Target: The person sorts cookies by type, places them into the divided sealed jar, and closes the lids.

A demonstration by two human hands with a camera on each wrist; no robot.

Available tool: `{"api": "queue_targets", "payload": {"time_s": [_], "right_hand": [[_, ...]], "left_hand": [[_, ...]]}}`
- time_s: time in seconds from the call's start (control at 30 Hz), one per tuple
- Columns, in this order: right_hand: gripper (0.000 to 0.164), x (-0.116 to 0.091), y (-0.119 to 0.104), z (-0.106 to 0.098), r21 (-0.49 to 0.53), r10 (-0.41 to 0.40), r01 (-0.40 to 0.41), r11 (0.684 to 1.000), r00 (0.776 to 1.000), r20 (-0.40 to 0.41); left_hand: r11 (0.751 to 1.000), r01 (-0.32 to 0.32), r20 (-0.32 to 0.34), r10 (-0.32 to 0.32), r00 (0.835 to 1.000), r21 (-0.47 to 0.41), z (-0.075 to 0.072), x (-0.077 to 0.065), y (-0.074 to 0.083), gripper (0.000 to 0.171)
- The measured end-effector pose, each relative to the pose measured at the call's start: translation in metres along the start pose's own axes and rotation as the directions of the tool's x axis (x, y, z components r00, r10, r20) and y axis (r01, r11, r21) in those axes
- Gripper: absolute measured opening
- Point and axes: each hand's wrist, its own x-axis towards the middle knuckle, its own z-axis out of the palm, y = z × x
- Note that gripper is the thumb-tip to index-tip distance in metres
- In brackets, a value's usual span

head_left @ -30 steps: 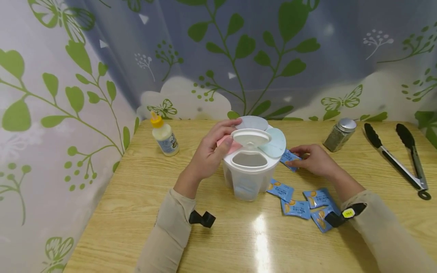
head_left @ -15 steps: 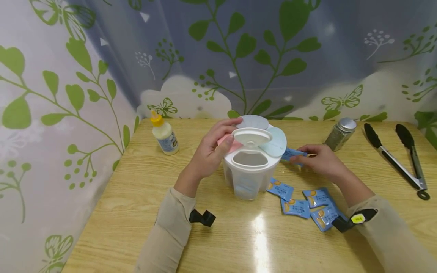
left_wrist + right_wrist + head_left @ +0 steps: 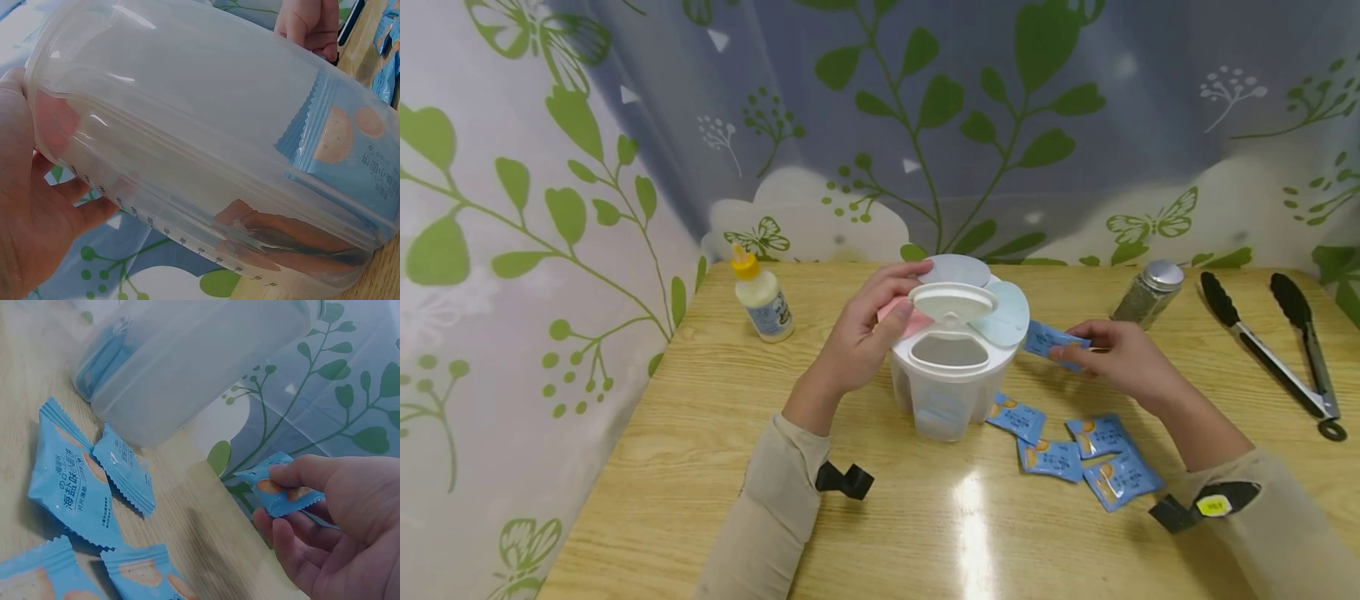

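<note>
While the left hand (image 3: 863,337) grips the lid rim of the clear container (image 3: 951,392), thumb on the pink flap (image 3: 908,315), the right hand (image 3: 1116,358) pinches one blue packet (image 3: 1051,342) between thumb and fingers, raised off the worktop (image 3: 685,467) just right of the container. The container stands upright near the worktop's far edge, about midway along it; its white front flap (image 3: 952,300) is raised behind the opening (image 3: 950,350). Four loose packets (image 3: 1049,460) lie nearer the worktop's near edge. For controlled handling, brace the container by its rim and pinch lightly to avoid crushing the contents. If the packet is to pass through the opening, approach from the near side, clear of the raised flap; present a narrow end first; release only below the rim.
</note>
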Motion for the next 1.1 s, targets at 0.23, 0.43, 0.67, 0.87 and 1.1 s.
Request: {"api": "queue_targets", "payload": {"time_s": [0.23,0.43,0.67,0.87,1.1], "right_hand": [[0.046,-0.012,-0.003,-0.004,0.033,-0.035,0.036,0.999,0.999,-0.029],[0.04,-0.022,-0.011,-0.006,0.067,-0.077,0.08,0.995,0.996,-0.048],[0.034,-0.035,-0.02,-0.004,0.071,-0.099,0.102,0.992,0.994,-0.045],[0.029,-0.046,-0.027,0.001,0.12,-0.144,0.151,0.981,0.988,-0.064],[0.016,-0.055,-0.039,-0.001,0.253,-0.216,0.246,0.936,0.966,-0.14]], "left_hand": [[1.0,-0.003,-0.003,0.003,1.0,0.007,0.0,0.0,0.0,0.058],[1.0,-0.001,-0.008,0.001,1.0,0.011,0.0,-0.001,0.001,0.059],[1.0,-0.001,-0.012,0.002,1.0,0.007,0.0,-0.001,0.001,0.059],[1.0,0.003,-0.007,-0.003,1.0,-0.002,0.002,0.0,0.0,0.058],[1.0,0.012,-0.007,-0.012,1.0,-0.004,0.001,-0.001,0.001,0.058]]}}
